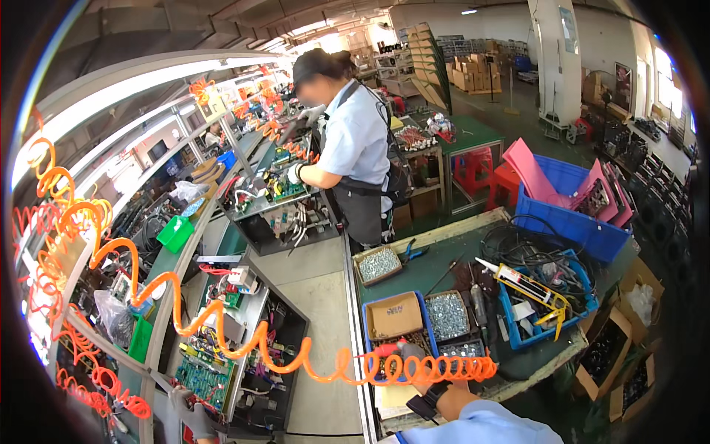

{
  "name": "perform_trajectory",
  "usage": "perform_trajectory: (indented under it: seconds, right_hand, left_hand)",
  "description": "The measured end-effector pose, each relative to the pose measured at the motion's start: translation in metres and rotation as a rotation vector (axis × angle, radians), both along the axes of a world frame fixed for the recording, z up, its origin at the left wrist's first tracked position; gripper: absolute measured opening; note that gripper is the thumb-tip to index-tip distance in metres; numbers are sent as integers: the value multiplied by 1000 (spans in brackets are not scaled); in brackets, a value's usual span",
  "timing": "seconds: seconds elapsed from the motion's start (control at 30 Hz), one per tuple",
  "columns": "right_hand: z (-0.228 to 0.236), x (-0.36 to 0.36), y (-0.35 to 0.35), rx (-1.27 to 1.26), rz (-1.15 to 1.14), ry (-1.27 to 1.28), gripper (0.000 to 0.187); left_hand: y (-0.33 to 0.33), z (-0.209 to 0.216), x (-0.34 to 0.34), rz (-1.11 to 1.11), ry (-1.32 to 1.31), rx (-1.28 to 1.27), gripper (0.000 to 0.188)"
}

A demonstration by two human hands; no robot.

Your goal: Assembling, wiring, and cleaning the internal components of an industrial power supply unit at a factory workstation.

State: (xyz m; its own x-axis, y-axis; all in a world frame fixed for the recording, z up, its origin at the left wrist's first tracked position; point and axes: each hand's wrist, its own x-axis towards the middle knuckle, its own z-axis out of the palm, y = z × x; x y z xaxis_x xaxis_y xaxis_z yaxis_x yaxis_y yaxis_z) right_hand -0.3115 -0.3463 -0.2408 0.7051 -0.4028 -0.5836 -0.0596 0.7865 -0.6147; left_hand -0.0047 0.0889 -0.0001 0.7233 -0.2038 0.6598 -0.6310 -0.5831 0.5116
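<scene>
My left hand [191, 416], in a grey glove, is at the lower left beside a green circuit board [201, 381] in an open metal-framed unit. Its fingers appear closed on a flat metal piece [162, 382]. My right hand [423, 372] reaches over the parts trays on the right bench, partly hidden behind an orange coiled hose [325, 370]. A red tool [392, 348] sticks out leftward from this hand; its exact kind and the grip are covered. Just beyond lie a cardboard box [394, 314] in a blue tray and a bin of small metal screws [447, 314].
A co-worker [359, 140] in a light blue shirt and dark apron stands ahead at similar units. On the right bench are a blue crate [521, 342] with a sealant gun [529, 288], pliers [414, 251] and a large blue bin [573, 229]. Open cartons [606, 355] stand at right.
</scene>
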Motion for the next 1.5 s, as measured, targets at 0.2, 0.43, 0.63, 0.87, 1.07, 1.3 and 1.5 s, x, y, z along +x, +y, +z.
perform_trajectory:
  seconds: [0.2, 0.43, 0.63, 0.87, 1.07, 1.3, 1.5]
  right_hand:
    - [3, 4, -5, -3, 17, -10, 27]
    - [76, 46, -62, -145, -232, -423, 27]
    - [218, 153, -42, 424, 147, -1380, 31]
    - [200, 299, 14, -737, 42, -454, 55]
    - [182, 392, -7, -1475, 161, -336, 67]
    - [195, 412, -8, -1533, 215, -142, 37]
    - [189, 418, -15, -1675, 160, 21, 33]
  left_hand:
    - [-6, -2, -4, 103, -18, 45, 22]
    - [-20, 6, -4, 104, -78, -30, 18]
    - [-13, 22, -20, 50, -178, -9, 46]
    - [-8, 14, -29, 58, -208, 3, 52]
    - [-22, 8, -21, 126, -251, 70, 19]
    - [-23, 9, -15, 132, -310, 15, 9]
    - [-27, 7, -9, 125, -332, 10, 7]
